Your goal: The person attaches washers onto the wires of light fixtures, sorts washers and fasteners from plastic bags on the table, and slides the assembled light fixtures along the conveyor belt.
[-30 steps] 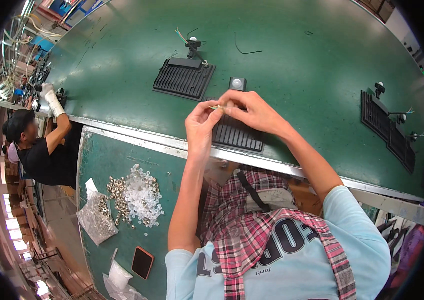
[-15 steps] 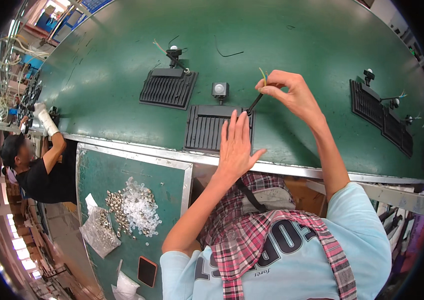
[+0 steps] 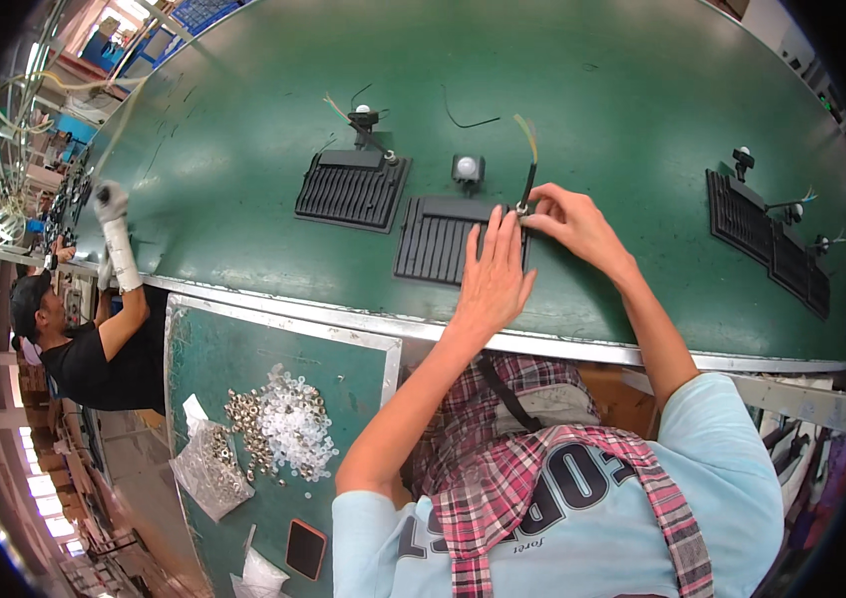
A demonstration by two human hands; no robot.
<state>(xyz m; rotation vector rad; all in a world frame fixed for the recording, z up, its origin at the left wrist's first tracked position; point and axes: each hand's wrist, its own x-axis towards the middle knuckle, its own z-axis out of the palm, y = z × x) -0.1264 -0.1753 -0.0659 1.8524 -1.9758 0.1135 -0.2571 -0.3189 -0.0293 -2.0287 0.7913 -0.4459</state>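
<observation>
Left hand outstretched on lamp housing; right hand pinches cable gland. 1 cable apparently in; wire ends loose.

The table is green, the housing black, the shirt pale blue, the apron pink-and-black plaid

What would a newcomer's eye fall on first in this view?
Most likely the two bare hands at the centre: the left hand rests on a black ribbed panel, and the right hand has its fingers at the foot of the panel's upright cable. Next, at lower left, the bright pile of small white and metal rings on the lower green table.
</observation>
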